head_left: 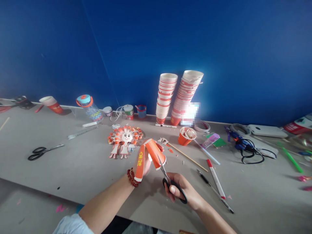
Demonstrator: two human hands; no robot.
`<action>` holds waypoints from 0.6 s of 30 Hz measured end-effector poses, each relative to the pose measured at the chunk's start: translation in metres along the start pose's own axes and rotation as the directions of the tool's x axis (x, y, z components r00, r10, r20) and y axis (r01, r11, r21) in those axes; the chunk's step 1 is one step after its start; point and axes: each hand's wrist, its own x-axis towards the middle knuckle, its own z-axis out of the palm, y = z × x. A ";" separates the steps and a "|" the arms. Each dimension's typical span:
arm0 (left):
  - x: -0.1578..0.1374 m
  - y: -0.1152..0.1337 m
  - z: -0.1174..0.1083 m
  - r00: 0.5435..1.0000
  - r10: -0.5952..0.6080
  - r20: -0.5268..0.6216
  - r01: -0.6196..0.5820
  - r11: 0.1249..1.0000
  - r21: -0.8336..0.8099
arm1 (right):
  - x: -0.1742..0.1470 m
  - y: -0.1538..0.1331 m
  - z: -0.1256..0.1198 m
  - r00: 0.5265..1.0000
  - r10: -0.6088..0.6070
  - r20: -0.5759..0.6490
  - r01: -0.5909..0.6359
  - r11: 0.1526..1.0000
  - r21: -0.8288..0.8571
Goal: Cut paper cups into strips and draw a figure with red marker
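My left hand [147, 165] is closed around an orange paper cup [153, 150] that is partly cut, with one strip bearing yellow writing hanging down over my wrist. Black-handled scissors [166, 175] are gripped in my right hand [181, 188], thumb and fingers at the handle loops. Their blades lie against the cup's rim side, pointing up along its wall. Just beyond my left hand, a paper doll figure [126, 138] with curled orange and white strips lies on the table. Small cut scraps [163, 140] are near the cup.
Two tall stacks of paper cups [167, 97] lean by the blue wall. An orange cup of scraps [186, 136], a wooden stick [188, 157], a red marker [216, 178] and a pen [214, 190] lie rightward. Other scissors [44, 152] and a bottle [90, 109] are left.
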 end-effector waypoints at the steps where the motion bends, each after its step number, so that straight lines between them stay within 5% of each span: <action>1: 0.000 0.001 0.000 1.000 -0.005 -0.003 0.005 1.000 0.001 | 0.000 0.000 0.000 1.000 0.003 -0.002 -0.003 1.000 -0.003; 18: 0.000 0.006 0.006 0.998 -0.044 -0.043 0.042 0.998 -0.056 | 0.001 0.004 0.001 0.998 0.046 -0.046 -0.047 0.999 -0.024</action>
